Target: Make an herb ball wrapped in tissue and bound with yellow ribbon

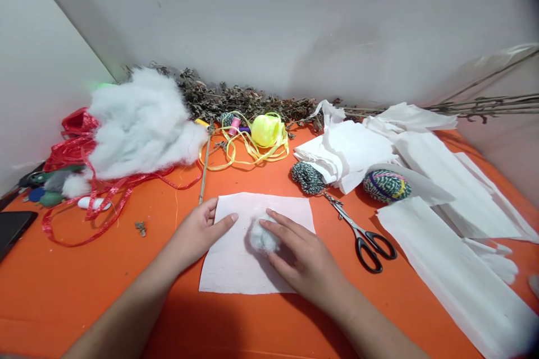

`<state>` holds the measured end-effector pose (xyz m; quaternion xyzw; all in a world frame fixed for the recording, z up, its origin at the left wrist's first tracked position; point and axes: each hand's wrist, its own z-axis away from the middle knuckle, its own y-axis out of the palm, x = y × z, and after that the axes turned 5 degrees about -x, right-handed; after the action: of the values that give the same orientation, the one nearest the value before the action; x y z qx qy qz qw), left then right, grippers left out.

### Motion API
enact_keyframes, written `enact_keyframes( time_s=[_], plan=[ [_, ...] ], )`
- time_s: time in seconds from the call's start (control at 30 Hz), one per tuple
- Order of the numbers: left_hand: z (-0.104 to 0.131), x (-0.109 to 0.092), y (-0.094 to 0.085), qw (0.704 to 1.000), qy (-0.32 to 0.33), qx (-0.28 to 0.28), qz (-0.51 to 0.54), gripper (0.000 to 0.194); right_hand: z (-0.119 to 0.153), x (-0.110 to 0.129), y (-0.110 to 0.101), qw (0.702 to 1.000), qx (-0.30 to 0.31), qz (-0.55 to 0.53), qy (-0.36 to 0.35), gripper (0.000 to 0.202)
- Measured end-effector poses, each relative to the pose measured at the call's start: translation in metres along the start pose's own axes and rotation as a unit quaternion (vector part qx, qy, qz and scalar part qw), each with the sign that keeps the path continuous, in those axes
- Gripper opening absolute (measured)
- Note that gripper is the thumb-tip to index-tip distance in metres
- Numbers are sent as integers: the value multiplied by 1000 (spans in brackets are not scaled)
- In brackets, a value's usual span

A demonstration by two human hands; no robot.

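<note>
A square of white cloth (229,269) lies flat on the orange table. My left hand (197,235) is at its upper left edge, thumb on top and the other fingers curled at the rim, so the cloth's edge sits in the grip. On the middle of the square is a small ball of cotton stuffing (263,235). The fingers and thumb of my right hand (298,258) close around that ball from the right, covering part of it.
Black-handled scissors (364,235) lie to the right, near green-and-white twine (308,178). White cloth strips (455,275) spread farther right. A heap of stuffing (138,129), red ribbon (71,148) and a thin stick (205,171) are leftward. Yellow ribbon (266,132) and dried stalks (252,98) lie behind.
</note>
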<state>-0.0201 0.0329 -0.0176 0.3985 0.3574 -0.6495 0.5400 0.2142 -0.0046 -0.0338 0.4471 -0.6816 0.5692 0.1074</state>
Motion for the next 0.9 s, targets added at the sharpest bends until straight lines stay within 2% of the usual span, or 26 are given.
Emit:
enact_keyframes(
  time_s=[0.07, 0.13, 0.23, 0.33, 0.43, 0.53, 0.6, 0.63, 0.7, 0.8, 0.9],
  plan=[
    [1, 1, 3, 1000, 12, -8, -20, 38, 1, 0, 1, 1000, 6, -2, 15, 49],
    [4, 1, 8, 996, 53, -39, -66, 33, 1, 0, 1, 1000, 13, -5, 25, 49],
    [12, 2, 18, 964, 190, -64, -174, 17, 1, 1, 1, 999, 19, -16, 32, 49],
    [18, 4, 28, 916, 312, -22, -250, 3, 0, 5, -1, 996, 25, -29, 80, 49],
    [20, 7, 33, 881, 378, 2, -283, 9, -1, 9, -2, 988, 28, -46, 143, 58],
    [18, 10, 32, 856, 414, 13, -308, 27, -1, 9, -2, 985, 33, -67, 155, 80],
    [18, 12, 30, 856, 406, 43, -318, 44, -1, 8, -2, 987, 41, -68, 140, 88],
    [19, 13, 29, 866, 387, 62, -311, 49, -1, 7, -2, 989, 41, -64, 126, 87],
    [22, 14, 29, 906, 320, 89, -264, 49, 0, 6, -2, 993, 32, -53, 96, 80],
    [25, 15, 34, 966, 202, 76, -142, 37, 2, 7, 0, 996, 10, -40, 74, 62],
    [25, 14, 43, 989, 139, 43, -32, 34, 3, 7, 3, 997, -7, -24, 75, 43]
  ],
)
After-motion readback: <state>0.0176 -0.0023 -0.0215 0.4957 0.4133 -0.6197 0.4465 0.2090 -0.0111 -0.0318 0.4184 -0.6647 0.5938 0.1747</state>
